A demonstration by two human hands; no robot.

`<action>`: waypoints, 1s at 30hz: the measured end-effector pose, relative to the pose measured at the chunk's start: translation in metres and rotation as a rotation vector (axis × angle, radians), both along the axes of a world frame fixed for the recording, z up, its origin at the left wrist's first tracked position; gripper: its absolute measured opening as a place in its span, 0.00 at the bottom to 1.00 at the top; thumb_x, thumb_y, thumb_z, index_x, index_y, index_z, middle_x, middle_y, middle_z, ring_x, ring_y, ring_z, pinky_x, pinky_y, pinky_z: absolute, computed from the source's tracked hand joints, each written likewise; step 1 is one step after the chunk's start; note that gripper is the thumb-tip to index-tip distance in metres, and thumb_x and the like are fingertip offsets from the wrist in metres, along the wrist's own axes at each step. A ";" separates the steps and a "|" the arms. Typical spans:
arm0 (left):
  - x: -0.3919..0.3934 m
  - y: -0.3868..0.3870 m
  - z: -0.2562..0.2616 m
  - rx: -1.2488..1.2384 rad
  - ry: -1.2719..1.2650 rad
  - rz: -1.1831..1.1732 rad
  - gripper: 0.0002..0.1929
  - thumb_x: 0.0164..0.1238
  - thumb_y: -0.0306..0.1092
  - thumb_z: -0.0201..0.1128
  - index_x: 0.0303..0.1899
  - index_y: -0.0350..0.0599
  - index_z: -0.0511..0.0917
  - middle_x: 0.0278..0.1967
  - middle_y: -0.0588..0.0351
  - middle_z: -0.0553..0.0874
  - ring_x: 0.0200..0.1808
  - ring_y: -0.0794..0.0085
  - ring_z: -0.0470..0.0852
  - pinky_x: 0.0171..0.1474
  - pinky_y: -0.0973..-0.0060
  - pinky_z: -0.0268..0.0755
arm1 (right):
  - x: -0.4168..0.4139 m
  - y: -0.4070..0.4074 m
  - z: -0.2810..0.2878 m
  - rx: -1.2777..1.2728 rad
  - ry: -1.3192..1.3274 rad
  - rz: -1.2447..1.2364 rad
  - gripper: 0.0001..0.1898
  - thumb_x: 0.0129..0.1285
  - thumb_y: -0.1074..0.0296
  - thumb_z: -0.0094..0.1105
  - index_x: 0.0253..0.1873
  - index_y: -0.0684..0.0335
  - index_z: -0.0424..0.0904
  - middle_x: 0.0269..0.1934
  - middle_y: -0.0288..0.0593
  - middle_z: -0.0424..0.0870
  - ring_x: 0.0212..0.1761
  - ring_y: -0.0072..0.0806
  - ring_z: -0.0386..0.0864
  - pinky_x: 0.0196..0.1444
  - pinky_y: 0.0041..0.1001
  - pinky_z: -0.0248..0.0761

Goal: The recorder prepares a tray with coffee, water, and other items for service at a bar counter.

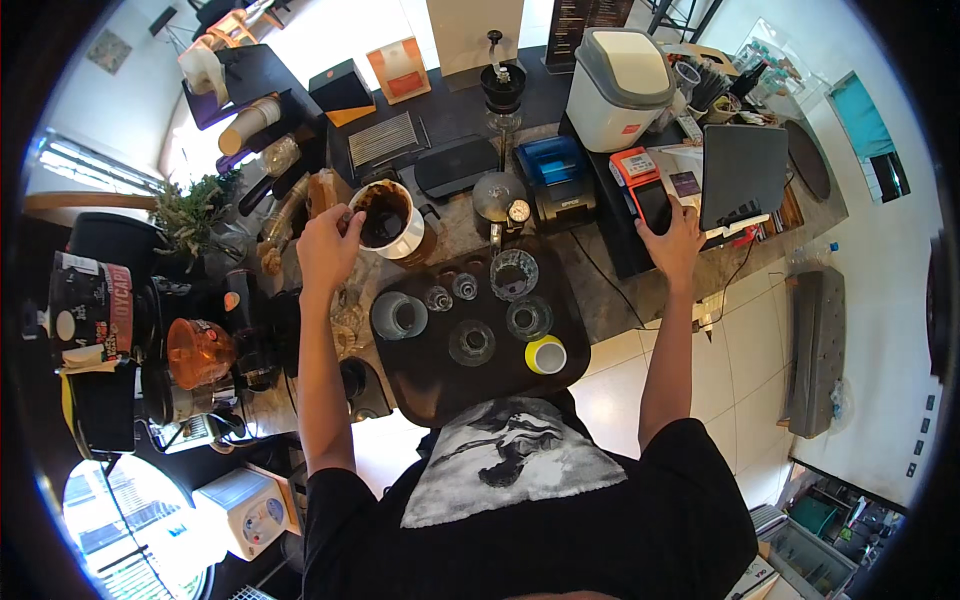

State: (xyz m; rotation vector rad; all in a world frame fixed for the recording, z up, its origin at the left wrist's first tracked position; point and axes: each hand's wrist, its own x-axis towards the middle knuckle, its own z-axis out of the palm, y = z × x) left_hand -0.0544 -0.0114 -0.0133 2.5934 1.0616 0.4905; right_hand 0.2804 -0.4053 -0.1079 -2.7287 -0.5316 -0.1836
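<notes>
My left hand point(330, 244) is at the left rim of a white coffee dripper point(405, 238) that holds dark wet grounds; its fingers are bent, and whether they grip the rim or a handle is hidden. The dripper sits on a glass server point(422, 251). My right hand point(673, 234) rests with fingers spread on a dark phone-like device point(652, 206), beside an orange card terminal point(634, 166). Between my arms lies a dark tray point(420, 375) with several glasses, among them a clear glass point(514, 274), and a yellow-and-white cup point(546, 355).
Behind the tray stand a gooseneck kettle point(499, 199) with a thermometer, a blue-topped printer point(556, 180) and a hand grinder point(502, 86). A white bin point(619, 97) and a tablet point(742, 176) are at the right. An orange dripper point(199, 354) and a plant point(195, 217) crowd the left.
</notes>
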 end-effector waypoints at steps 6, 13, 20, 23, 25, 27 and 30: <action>0.001 0.000 -0.001 0.000 0.015 0.012 0.16 0.74 0.47 0.67 0.38 0.41 0.85 0.27 0.48 0.85 0.32 0.49 0.86 0.35 0.57 0.75 | -0.001 0.004 -0.004 -0.021 -0.005 -0.037 0.47 0.55 0.37 0.71 0.76 0.56 0.68 0.69 0.59 0.75 0.72 0.54 0.74 0.77 0.65 0.48; 0.002 0.003 -0.001 0.014 0.012 0.003 0.17 0.74 0.48 0.67 0.38 0.42 0.85 0.27 0.48 0.86 0.32 0.50 0.86 0.35 0.57 0.74 | 0.000 0.012 -0.001 -0.076 -0.028 -0.074 0.45 0.56 0.37 0.70 0.74 0.58 0.72 0.68 0.58 0.76 0.70 0.52 0.76 0.76 0.70 0.48; 0.000 0.001 0.001 0.009 0.008 0.011 0.17 0.74 0.48 0.67 0.38 0.42 0.85 0.27 0.48 0.86 0.32 0.50 0.87 0.35 0.58 0.75 | -0.005 0.006 -0.005 -0.076 -0.070 -0.097 0.51 0.55 0.31 0.71 0.76 0.60 0.69 0.68 0.59 0.76 0.70 0.57 0.74 0.76 0.65 0.51; -0.003 -0.001 0.003 -0.011 0.021 0.029 0.16 0.74 0.47 0.67 0.38 0.42 0.86 0.27 0.47 0.86 0.33 0.49 0.87 0.35 0.57 0.76 | -0.034 0.016 -0.006 0.100 -0.336 -0.009 0.39 0.61 0.46 0.73 0.73 0.59 0.73 0.63 0.53 0.77 0.65 0.51 0.74 0.71 0.51 0.60; -0.002 0.000 0.003 -0.009 0.036 0.027 0.15 0.73 0.46 0.67 0.38 0.42 0.86 0.27 0.46 0.87 0.34 0.48 0.87 0.36 0.56 0.76 | -0.057 0.020 -0.014 0.236 -0.495 0.088 0.28 0.63 0.58 0.73 0.66 0.59 0.79 0.59 0.49 0.79 0.61 0.49 0.75 0.67 0.47 0.64; 0.000 -0.001 0.000 -0.012 -0.013 -0.012 0.15 0.73 0.45 0.67 0.38 0.41 0.86 0.28 0.46 0.87 0.33 0.48 0.87 0.36 0.57 0.76 | -0.077 0.021 -0.023 0.434 -0.330 0.267 0.15 0.64 0.67 0.70 0.55 0.61 0.85 0.53 0.48 0.82 0.57 0.47 0.78 0.65 0.43 0.67; 0.000 -0.001 0.002 -0.035 0.002 -0.023 0.15 0.73 0.44 0.67 0.38 0.41 0.86 0.27 0.46 0.86 0.32 0.48 0.87 0.36 0.57 0.76 | -0.092 0.019 -0.037 0.487 -0.128 0.407 0.09 0.65 0.73 0.67 0.49 0.63 0.86 0.49 0.48 0.84 0.53 0.45 0.81 0.61 0.40 0.70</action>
